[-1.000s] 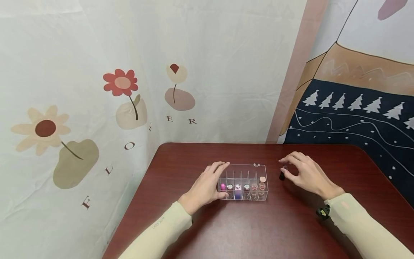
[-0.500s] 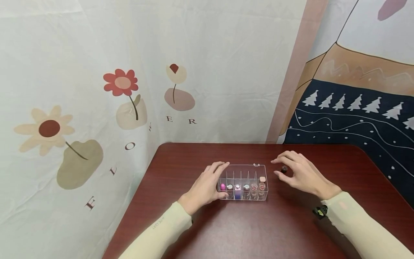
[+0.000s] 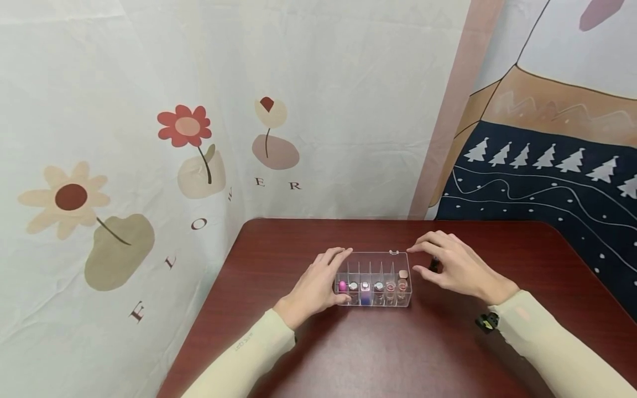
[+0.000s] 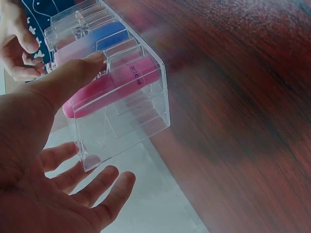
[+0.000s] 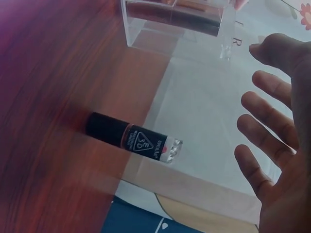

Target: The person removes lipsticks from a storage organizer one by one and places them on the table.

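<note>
A clear divided box (image 3: pixel 370 262) stands on the table with cosmetic tubes upright in its compartments. My left hand (image 3: pixel 313 284) grips its left end, thumb at the front and fingers behind. Nearest that hand is a pink tube (image 4: pixel 116 87); a purple-blue tube (image 3: pixel 365 294) stands farther along. My right hand (image 3: pixel 455 268) hovers just off the box's right end, fingers relaxed and spread apart with nothing held. A black lipstick tube (image 5: pixel 131 136) with a clear faceted end stands on the table beside the right hand, partly hidden behind it in the head view.
The reddish-brown wooden table (image 3: pixel 378 354) runs back to a white floral cloth (image 3: pixel 348 138). To the right hangs a dark blue cloth (image 3: pixel 537 193) printed with white trees. My right wrist wears a dark band (image 3: pixel 486 322).
My right hand has moved left, from around the black lipstick tube to beside the box, leaving the tube standing on the table. The left hand keeps its grip on the box.
</note>
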Motion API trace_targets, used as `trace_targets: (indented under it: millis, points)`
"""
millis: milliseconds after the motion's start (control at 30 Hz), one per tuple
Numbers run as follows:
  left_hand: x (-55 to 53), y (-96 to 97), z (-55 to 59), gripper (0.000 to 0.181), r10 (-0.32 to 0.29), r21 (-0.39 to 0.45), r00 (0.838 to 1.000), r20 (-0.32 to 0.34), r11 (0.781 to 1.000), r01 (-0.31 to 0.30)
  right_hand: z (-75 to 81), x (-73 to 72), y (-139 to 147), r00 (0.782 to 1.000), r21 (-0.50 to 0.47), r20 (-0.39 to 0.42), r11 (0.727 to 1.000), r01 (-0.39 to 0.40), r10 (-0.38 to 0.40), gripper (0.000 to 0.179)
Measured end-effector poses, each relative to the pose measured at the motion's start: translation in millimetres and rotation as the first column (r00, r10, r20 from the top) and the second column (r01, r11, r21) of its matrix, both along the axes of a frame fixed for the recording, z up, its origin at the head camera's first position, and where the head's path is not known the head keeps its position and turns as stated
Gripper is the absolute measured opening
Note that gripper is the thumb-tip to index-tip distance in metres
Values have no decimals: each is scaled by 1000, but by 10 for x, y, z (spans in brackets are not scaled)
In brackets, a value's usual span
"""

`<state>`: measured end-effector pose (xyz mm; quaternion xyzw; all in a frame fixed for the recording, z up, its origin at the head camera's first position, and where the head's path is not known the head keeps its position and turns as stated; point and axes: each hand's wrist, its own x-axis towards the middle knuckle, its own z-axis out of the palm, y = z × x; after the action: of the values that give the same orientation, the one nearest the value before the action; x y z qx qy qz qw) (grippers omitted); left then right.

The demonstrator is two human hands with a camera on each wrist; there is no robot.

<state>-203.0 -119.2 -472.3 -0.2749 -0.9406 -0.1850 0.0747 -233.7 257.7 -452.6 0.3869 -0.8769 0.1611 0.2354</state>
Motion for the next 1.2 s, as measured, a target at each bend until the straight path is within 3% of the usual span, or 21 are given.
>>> trace_targets:
  millis: [400, 867, 1200]
  points:
    - [-2, 1, 7, 117, 3, -5, 1000, 3, 1000, -3, 74, 27, -135, 999, 81, 10, 995, -53, 52, 39]
    - [-9, -5, 10, 117, 6, -3, 1000, 1, 1000, -6, 110, 29, -246, 995, 163, 101, 986, -37, 20, 36]
    - [9, -3, 18, 118, 6, -8, 1000, 7, 1000, -6, 108, 16, -302, 996, 195, 84, 980, -37, 21, 32]
